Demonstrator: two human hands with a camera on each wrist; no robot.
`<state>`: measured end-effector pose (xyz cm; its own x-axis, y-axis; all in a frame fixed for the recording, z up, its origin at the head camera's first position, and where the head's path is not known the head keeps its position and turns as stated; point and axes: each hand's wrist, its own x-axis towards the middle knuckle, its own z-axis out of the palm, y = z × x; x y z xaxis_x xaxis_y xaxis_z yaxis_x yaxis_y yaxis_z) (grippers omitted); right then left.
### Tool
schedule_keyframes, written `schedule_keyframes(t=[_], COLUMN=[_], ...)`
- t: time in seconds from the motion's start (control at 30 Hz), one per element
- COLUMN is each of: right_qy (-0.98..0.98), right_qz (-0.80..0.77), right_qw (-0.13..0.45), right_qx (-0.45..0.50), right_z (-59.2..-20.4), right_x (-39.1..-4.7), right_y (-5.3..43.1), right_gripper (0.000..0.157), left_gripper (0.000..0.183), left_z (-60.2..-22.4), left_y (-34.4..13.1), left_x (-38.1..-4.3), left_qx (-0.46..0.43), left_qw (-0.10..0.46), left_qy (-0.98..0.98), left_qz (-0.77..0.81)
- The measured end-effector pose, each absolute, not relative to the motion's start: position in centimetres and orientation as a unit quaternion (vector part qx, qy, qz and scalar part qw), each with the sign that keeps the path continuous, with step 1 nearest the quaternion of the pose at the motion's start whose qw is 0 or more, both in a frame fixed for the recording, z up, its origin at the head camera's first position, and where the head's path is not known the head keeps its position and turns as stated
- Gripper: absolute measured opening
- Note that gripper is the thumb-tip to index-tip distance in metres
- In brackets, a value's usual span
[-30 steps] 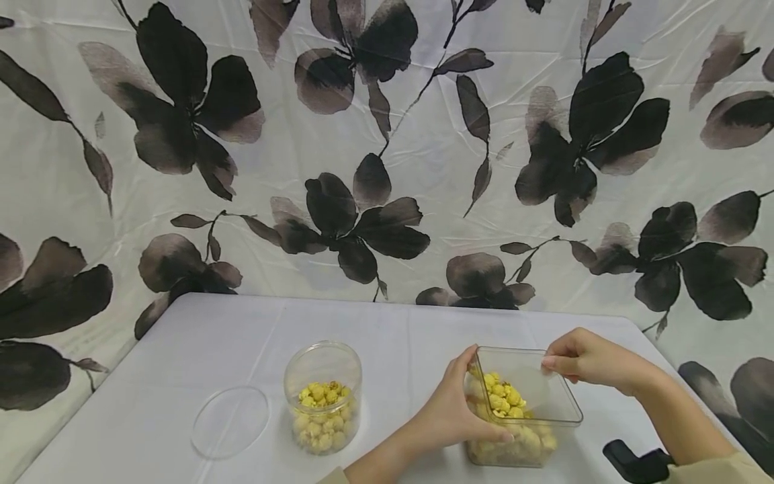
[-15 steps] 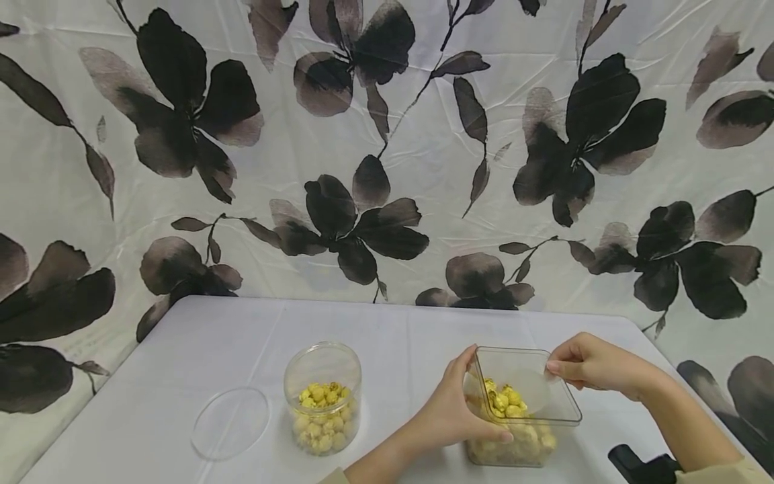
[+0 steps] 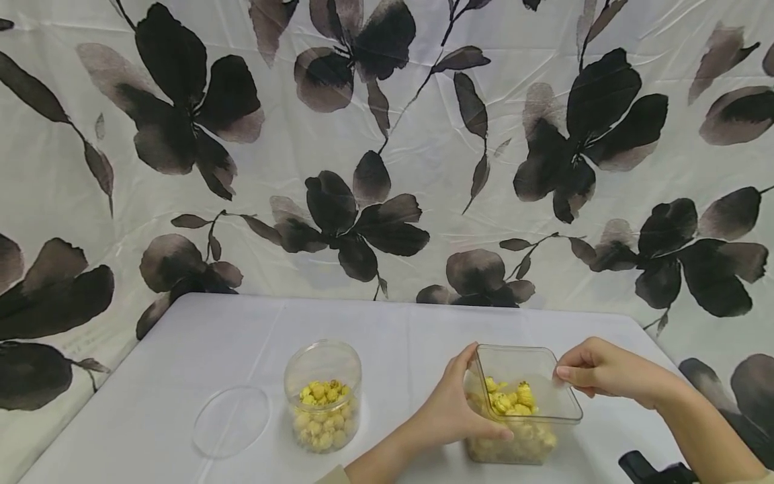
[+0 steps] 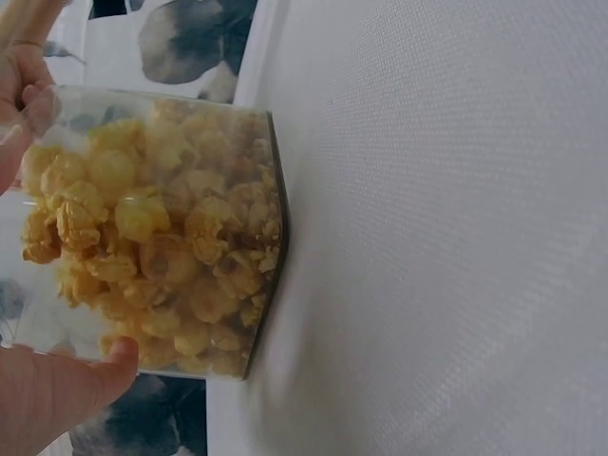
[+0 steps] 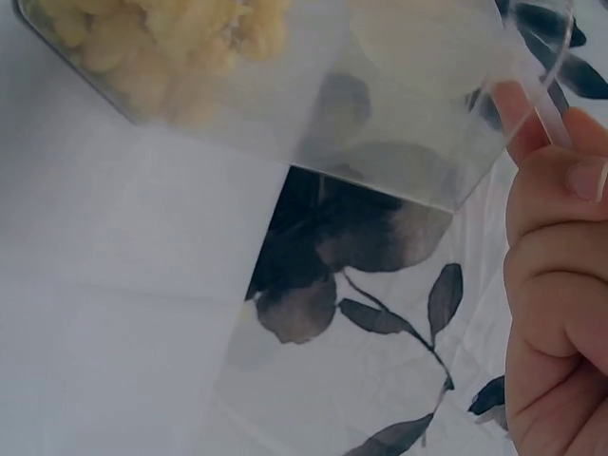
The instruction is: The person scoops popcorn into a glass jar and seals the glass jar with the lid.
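"What do we enter nearest?"

"Left hand [image 3: 450,413], one. Spread around the left side of a square clear container [image 3: 544,421], gripping it: thumb on the near wall, fingers at the far left corner. Container upright or nearly so; a slight lean we cannot rule out."

"And the other?"

"Right hand [image 3: 595,368], one, at the container's right rim. Thumb and fingertips drawn close together, pinching a pale translucent tool [image 5: 551,122], spoon-like as far as we can make out."

"Contents?"

"Popcorn [image 3: 510,402], yellow, in the container's lower part, leftward of the pinch and below it."

"Which relation do we mark as deciding?"

"That one, we judge. The tool seems to slant down and left from the pinch, inside the walls. Our left thumb is close to the popcorn but outside the wall; only the right has the way in through the mouth. Whether the tool's end touches popcorn, we cannot tell."

"Farther off?"

"Round jar [image 3: 322,359], uncovered, well to the left, part-filled with more popcorn [image 3: 323,430]. Left of that, clear round lid [image 3: 231,422], flat on the white-covered table [image 3: 423,329]. Last, at the back: floral hanging [image 3: 459,168]."
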<state>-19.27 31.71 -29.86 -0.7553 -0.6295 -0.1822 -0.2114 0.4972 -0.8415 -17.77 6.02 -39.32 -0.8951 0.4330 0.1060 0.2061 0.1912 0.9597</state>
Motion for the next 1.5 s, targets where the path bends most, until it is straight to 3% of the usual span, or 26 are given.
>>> schedule_keyframes(t=[0.77, 1.5], right_qy=[0.784, 0.779], right_qz=[-0.498, -0.52], right_qw=[0.262, 0.277], right_qx=[-0.264, -0.213], right_z=[-30.7, -30.9], right_x=[-19.1, -19.5], right_y=[32.7, 32.4], right_gripper=[0.029, 0.033], left_gripper=[0.115, 0.115], left_z=[-39.4, -39.1], left_y=[6.2, 5.9], left_x=[-17.7, -17.8], left_qx=[0.216, 0.212], left_qw=[0.092, 0.088], left_qy=[0.761, 0.773], left_qz=[0.605, 0.592])
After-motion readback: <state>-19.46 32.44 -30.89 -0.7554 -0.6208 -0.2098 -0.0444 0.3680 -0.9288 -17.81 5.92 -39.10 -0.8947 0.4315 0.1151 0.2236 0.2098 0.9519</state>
